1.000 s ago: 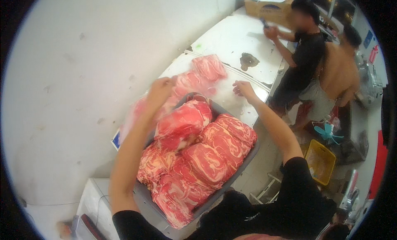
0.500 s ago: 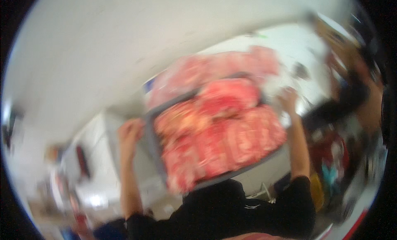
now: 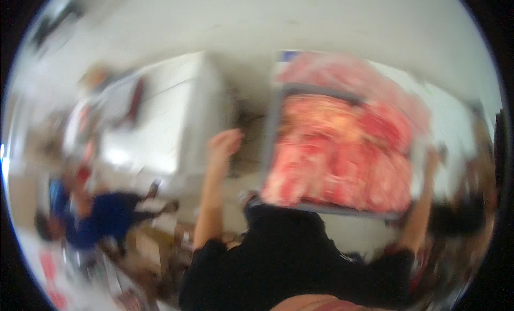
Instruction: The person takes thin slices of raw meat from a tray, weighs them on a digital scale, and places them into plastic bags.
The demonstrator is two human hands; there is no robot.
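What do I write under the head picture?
Left hand and right hand flank a gray tub heaped with red meat.

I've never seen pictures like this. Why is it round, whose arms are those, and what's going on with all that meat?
There's no robot here: these are a person's own bare hands, seen from a camera worn on their head and looking down. Its fisheye lens makes the round, bent view, and this picture is blurred. The black shirt at the bottom is the wearer's. Before them is a grey tub filled with red, marbled meat. Behind it, paler pink slabs lie on a white surface. The left hand is raised, apart from the tub; the right hand is beyond its other side. No held object can be made out. Someone in blue is off to the left.
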